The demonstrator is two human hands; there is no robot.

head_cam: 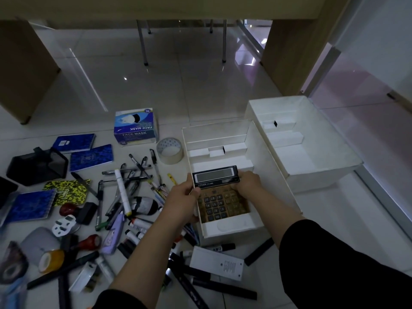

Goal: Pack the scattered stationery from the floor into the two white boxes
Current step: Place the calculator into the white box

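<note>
A gold calculator [219,202] with a black display lies inside the nearer white box [276,186], at its front part. My left hand [181,200] grips the calculator's left edge and my right hand [247,182] holds its upper right corner. A second white box [316,166] stands open just behind and to the right, with only white inserts in it. Pens and markers [131,175] lie scattered on the floor to the left, among blue notebooks [91,157], a tape roll [170,150], stamps [69,209] and a purple correction tape [114,233].
A face mask box [134,128] stands behind the pens. A black mesh holder [38,163] lies at far left. Black markers [200,284] and a white flat device [217,263] lie near my arms. Desk panels [287,52] and chair legs [142,41] stand beyond on the tiled floor.
</note>
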